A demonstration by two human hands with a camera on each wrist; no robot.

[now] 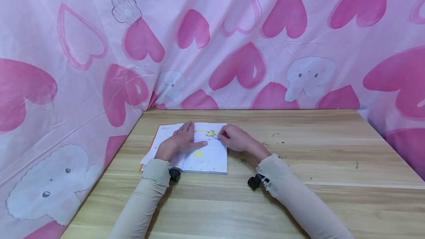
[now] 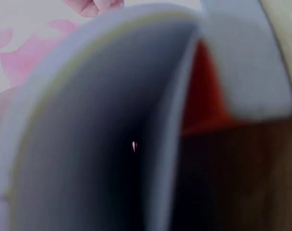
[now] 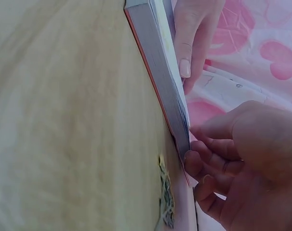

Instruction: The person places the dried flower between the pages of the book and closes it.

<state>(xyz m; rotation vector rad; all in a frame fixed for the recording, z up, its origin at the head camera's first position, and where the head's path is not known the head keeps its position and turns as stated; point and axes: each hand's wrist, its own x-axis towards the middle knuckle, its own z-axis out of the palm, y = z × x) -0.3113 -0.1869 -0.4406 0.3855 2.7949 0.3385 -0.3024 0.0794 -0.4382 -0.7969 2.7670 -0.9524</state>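
An open book (image 1: 206, 161) with white, yellow-printed pages lies on the table; its thick page block (image 3: 160, 62) shows edge-on in the right wrist view. My left hand (image 1: 177, 143) rests palm down across its middle, fingers straight and thumb out over the right page. At that page's right edge, my right hand (image 1: 237, 139) has curled fingers and pinches the thin dark stem of a small yellow-green flower sprig (image 1: 211, 133) lying on the paper. The fingertips (image 3: 196, 130) hide the pinch itself. In the left wrist view a curved leaf of the book (image 2: 45, 101) stands up, blurred.
Dried plant scraps (image 1: 243, 161) lie beside the book on the wooden table (image 1: 212, 205), and several smaller bits (image 1: 283, 142) are scattered farther right. A pink heart-patterned cloth (image 1: 237, 14) hangs along the back and sides.
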